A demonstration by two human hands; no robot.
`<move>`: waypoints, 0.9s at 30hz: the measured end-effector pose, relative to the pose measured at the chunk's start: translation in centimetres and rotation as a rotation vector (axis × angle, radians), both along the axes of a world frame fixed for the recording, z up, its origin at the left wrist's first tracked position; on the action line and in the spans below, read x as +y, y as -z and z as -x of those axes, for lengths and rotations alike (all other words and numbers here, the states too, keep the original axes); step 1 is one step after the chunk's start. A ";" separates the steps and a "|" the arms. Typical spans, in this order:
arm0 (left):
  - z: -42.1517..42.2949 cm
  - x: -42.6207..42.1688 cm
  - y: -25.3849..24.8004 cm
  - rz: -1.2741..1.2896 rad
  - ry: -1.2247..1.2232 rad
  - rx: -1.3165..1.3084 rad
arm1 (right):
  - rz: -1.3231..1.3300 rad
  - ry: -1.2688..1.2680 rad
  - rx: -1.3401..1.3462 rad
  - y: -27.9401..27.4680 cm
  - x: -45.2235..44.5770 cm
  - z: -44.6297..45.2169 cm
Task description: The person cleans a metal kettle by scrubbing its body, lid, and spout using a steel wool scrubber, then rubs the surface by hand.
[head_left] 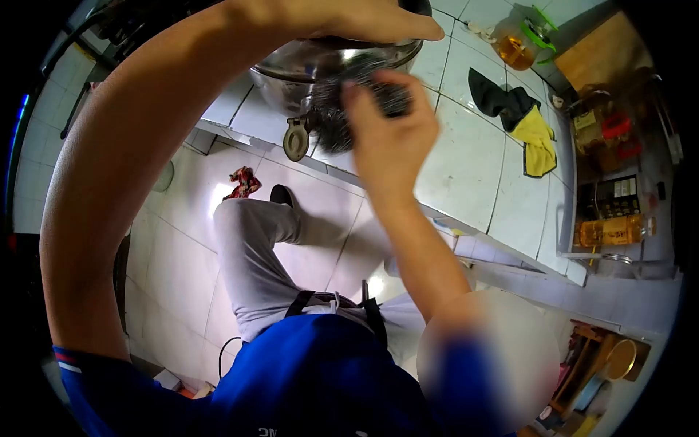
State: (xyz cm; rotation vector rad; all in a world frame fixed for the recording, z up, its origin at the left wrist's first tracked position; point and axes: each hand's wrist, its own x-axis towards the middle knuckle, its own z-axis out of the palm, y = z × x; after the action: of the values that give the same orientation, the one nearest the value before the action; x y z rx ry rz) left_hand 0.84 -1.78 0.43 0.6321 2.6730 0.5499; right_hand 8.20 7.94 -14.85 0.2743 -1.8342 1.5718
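A shiny metal pot (280,91) stands at the counter's edge at the top, its oval metal handle or latch (296,138) jutting toward me. My left hand (375,20) reaches over the top of the pot and holds it, thumb stretched to the right; its other fingers are partly out of frame. Pressed against the pot's side is a dark, wiry scrubber (333,116). My right hand (393,120), blurred by motion, has its fingers closed around this scrubber.
On the white tiled counter (466,167) lie a black and yellow cloth (535,142) and a jar of amber liquid (515,52) with green parts. Bottles and packets (611,231) stand at the right. A red patterned cloth (244,182) is on the floor.
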 end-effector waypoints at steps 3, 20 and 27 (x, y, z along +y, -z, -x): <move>0.6 0.2 0.9 0.036 0.025 0.073 | 0.332 -0.064 -0.092 0.0 1.8 3.2; 0.4 -0.4 0.8 0.049 0.016 0.145 | 0.475 -0.052 -0.194 -0.3 2.1 3.3; 0.9 -0.4 0.8 0.055 0.054 0.113 | 0.498 -0.054 -0.130 -0.2 2.7 4.4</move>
State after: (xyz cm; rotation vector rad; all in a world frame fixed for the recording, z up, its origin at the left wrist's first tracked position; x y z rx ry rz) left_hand -0.08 -2.18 -0.32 0.7378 2.7560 0.4360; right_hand 3.84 10.59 -14.61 -0.0095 -1.4706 2.0599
